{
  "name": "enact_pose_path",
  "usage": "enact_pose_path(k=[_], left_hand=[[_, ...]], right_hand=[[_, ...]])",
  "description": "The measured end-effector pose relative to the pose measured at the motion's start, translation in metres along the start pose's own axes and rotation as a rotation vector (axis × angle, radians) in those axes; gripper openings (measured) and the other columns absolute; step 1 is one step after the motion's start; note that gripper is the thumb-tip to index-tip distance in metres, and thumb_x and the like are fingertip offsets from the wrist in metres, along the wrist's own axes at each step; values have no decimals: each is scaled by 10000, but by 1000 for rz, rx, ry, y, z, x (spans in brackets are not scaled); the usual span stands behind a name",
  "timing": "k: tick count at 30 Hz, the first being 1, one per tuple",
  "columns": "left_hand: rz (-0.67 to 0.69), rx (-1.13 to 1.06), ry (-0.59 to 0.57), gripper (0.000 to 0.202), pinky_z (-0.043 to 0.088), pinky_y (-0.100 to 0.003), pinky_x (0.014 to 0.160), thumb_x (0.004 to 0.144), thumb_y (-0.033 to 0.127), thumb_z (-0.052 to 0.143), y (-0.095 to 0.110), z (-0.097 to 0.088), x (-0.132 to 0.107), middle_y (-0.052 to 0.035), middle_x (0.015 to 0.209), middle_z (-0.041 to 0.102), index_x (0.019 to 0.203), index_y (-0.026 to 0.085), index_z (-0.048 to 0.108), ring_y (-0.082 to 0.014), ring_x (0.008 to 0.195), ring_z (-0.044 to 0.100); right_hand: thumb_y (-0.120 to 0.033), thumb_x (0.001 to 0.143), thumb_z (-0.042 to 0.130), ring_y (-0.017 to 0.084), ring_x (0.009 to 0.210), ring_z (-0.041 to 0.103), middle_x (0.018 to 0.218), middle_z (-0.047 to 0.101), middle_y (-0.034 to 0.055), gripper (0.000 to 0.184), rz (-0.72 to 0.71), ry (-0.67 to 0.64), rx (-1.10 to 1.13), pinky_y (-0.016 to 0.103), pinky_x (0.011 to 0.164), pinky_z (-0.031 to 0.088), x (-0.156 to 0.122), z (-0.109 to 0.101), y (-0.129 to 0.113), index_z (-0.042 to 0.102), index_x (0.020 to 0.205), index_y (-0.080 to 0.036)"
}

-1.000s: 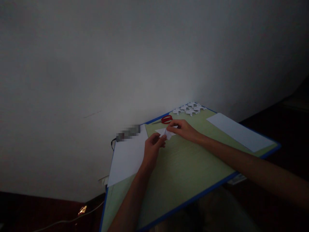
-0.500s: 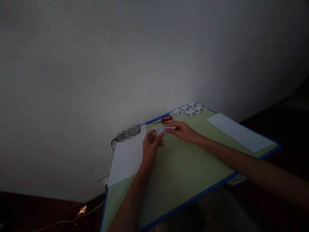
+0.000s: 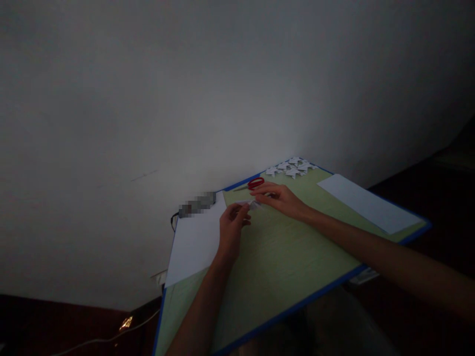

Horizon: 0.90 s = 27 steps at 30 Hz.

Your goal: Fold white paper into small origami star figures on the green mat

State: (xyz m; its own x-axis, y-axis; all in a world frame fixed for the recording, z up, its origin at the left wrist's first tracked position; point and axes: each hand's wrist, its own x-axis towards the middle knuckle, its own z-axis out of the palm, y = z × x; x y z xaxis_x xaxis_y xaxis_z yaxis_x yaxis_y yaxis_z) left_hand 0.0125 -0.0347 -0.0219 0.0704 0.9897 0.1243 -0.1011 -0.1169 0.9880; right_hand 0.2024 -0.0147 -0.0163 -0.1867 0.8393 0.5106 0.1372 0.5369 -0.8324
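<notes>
A small piece of folded white paper (image 3: pixel 245 202) is held up over the green-topped table (image 3: pixel 289 267). My left hand (image 3: pixel 232 222) pinches it from the near left side, thumb on top. From the right, my right hand (image 3: pixel 279 198) reaches over, its thumb and fingertips at the paper's upper right part. The paper is small and blurred, so its exact folds do not show. Just beyond my right fingertips lie scissors with red handles (image 3: pixel 256 183), their blades pointing left.
Several folded white paper stars (image 3: pixel 294 172) lie at the far corner. A white sheet (image 3: pixel 195 244) covers the left side, with a pixelated object (image 3: pixel 198 203) at its back edge. Another white paper strip (image 3: pixel 367 202) lies right. A pale wall (image 3: pixel 237 99) rises behind the table.
The folded paper has tilted and its flat right edge no longer shows as before. My right fingers have shifted slightly up and left over it. My left hand has barely moved.
</notes>
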Motion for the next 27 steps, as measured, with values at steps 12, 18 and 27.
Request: enact_pose_path(k=[12, 18, 27], left_hand=[[-2, -12, -22, 401, 522, -284, 650, 708, 433, 799, -3, -2, 1, -73, 964, 682, 1002, 177, 706, -181, 829, 646], [27, 13, -39, 330, 530, -279, 662, 737, 444, 787, -3, -3, 0, -58, 952, 676, 911, 191, 668, -187, 866, 643], [131, 60, -75, 295, 462, -236, 597, 762, 430, 787, -2, -1, -1, -1, 758, 640, 880, 191, 660, -117, 653, 575]], right_hand=[[-324, 749, 806, 221, 1124, 603, 1222, 621, 81, 251, -15, 7, 157, 328, 820, 555, -1, -1, -4, 772, 989, -256], [-291, 759, 794, 228, 1163, 575, 1247, 605, 79, 236, -14, 6, 153, 320, 825, 535, -3, -3, -9, 765, 991, -262], [-384, 859, 695, 217, 1069, 641, 1266, 669, 69, 317, 332, 8, 363, 336, 835, 529, 3, 0, 2, 714, 1158, -281]])
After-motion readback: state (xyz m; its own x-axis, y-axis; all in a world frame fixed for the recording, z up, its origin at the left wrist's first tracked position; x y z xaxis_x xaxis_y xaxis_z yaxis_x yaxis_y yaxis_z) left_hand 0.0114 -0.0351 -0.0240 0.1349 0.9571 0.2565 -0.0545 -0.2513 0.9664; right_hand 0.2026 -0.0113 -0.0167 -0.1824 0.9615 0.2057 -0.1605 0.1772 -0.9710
